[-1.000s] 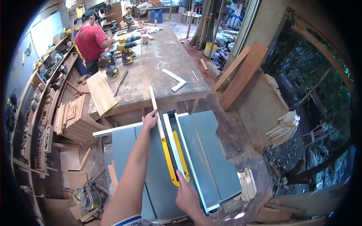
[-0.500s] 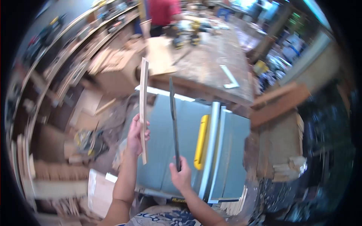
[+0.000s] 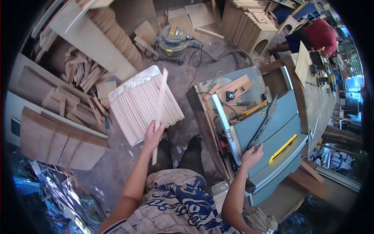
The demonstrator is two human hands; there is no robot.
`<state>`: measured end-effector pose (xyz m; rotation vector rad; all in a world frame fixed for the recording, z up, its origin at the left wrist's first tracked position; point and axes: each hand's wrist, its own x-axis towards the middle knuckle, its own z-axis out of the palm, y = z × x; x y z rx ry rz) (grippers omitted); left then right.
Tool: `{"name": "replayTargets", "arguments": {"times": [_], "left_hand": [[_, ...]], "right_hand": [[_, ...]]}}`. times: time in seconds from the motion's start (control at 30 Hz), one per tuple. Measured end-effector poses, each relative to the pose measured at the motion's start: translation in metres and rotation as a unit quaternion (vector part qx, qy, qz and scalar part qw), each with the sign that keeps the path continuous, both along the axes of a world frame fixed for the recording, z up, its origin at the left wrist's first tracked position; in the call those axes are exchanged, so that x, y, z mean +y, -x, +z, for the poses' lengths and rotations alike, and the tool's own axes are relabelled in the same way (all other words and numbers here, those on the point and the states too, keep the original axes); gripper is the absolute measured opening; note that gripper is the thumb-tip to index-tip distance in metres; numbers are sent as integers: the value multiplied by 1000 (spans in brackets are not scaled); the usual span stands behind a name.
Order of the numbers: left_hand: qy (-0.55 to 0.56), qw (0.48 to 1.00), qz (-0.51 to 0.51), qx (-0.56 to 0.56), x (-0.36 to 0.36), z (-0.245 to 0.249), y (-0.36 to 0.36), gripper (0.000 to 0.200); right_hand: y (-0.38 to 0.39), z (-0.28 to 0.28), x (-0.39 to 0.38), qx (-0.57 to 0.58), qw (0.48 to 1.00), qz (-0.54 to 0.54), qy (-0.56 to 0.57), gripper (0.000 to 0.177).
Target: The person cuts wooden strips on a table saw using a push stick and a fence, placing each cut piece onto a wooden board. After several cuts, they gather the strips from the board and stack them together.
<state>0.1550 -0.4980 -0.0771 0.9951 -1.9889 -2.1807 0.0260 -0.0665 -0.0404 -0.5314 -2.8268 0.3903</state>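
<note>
My left hand (image 3: 154,134) is closed around a thin wooden strip (image 3: 161,97), held upright and slightly tilted. Behind that strip a batch of similar wooden strips (image 3: 136,113) lies side by side, with a pale board at its far end. My right hand (image 3: 252,156) grips one end of a long dark push stick (image 3: 265,123), which slants away over the blue-grey table saw top (image 3: 249,130). A yellow insert plate (image 3: 283,148) is set in the saw top, to the right of my right hand.
On the saw's far-left side lie a tape measure (image 3: 230,95), a screwdriver (image 3: 243,103) and wood pieces. A shop vacuum (image 3: 172,45) with a hose stands on the floor. Wood offcuts (image 3: 83,72) are piled at left. A person in a red shirt (image 3: 320,34) bends by the workbench (image 3: 317,101).
My view has swung left and down from the saw to the floor. The strip in my left hand is now in front of the strip batch; both hands keep their hold.
</note>
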Motion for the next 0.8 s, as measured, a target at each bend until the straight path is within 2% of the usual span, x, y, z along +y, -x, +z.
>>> {"name": "replayTargets", "arguments": {"times": [0.07, 0.1, 0.17, 0.23, 0.3, 0.33, 0.37, 0.4, 0.43, 0.47, 0.53, 0.57, 0.6, 0.67, 0.73, 0.77, 0.8], "left_hand": [[-33, 999, 23, -35, -30, -26, -37, 22], [-57, 995, 41, -65, -41, -41, -53, 22], [-56, 994, 71, -60, -55, -74, -81, 22], [-49, 992, 102, -59, -68, -110, -108, 22], [-16, 994, 71, -80, -83, -141, -126, 23], [62, 990, 49, -115, -89, -149, -135, 23], [59, 991, 48, -113, -95, -160, -141, 23], [81, 989, 37, -122, -101, -168, -152, 24], [104, 985, 25, -133, -102, -172, -162, 26], [109, 984, 25, -137, -99, -183, -172, 26], [103, 971, 14, -214, -108, -214, -200, 29], [90, 967, 15, -238, -111, -213, -202, 30], [74, 962, 19, -263, -104, -212, -201, 31], [15, 958, 33, -284, -95, -226, -197, 31], [-166, 943, 141, -253, -76, -241, -179, 32], [-169, 935, 171, -260, -65, -243, -161, 35], [-136, 957, 146, -211, -57, -258, -156, 39]], "right_hand": [[-5, -14, -5, 143, 982, 29, -122, 47], [-16, -10, -17, 135, 981, 28, -136, 47], [-45, 4, -70, 127, 971, 195, 58, 37], [-84, -30, -99, -45, 922, 350, 159, 29], [-138, -144, -64, -248, 918, 218, 220, 27], [-141, -165, -60, -248, 919, 214, 217, 27], [-140, -184, -56, -337, 865, 18, 372, 29], [-139, -203, -52, -355, 778, -215, 472, 30], [-150, -290, 4, -288, 876, -26, 386, 33], [-160, -373, 58, -183, 943, 133, 242, 36], [-97, -309, 24, -262, 937, 81, 217, 44], [-64, -272, 5, -303, 930, 57, 202, 49], [-59, -245, -29, -297, 943, 99, 111, 52], [-108, -323, -18, -114, 970, 163, 143, 52], [-142, -309, -76, -239, 938, 194, 160, 49], [-150, -292, -114, -337, 890, 196, 237, 50], [-156, -275, -160, -433, 824, 199, 306, 52]]}}
